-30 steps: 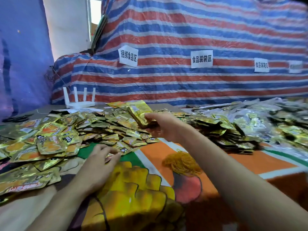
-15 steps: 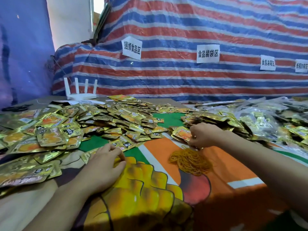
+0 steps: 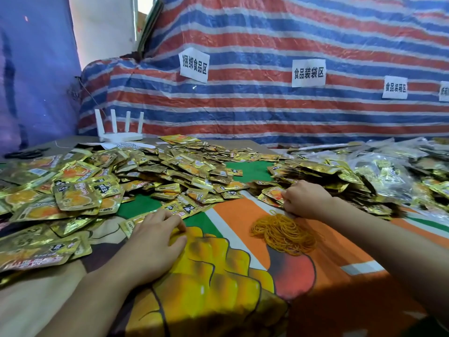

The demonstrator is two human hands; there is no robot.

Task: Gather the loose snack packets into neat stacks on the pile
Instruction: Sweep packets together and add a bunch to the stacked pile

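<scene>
Loose gold snack packets [image 3: 102,188] cover the left and middle of the table. A heap of stacked gold packets [image 3: 323,181] lies at the right. My right hand [image 3: 306,200] rests at the near edge of that heap, fingers curled on a small stack of packets [image 3: 273,194]. My left hand [image 3: 155,237] lies palm down on the printed cloth, its fingertips on a loose packet [image 3: 132,223] at the heap's near edge.
A heap of yellow rubber bands [image 3: 284,233] lies just in front of my right hand. Clear bags of packed packets [image 3: 393,171] fill the far right. A white router [image 3: 120,132] stands at the back left. A striped tarp [image 3: 267,105] rises behind the table.
My right hand carried a handful of packets from the middle over to the right heap and set them down at its near edge. My left hand stayed on the cloth.
</scene>
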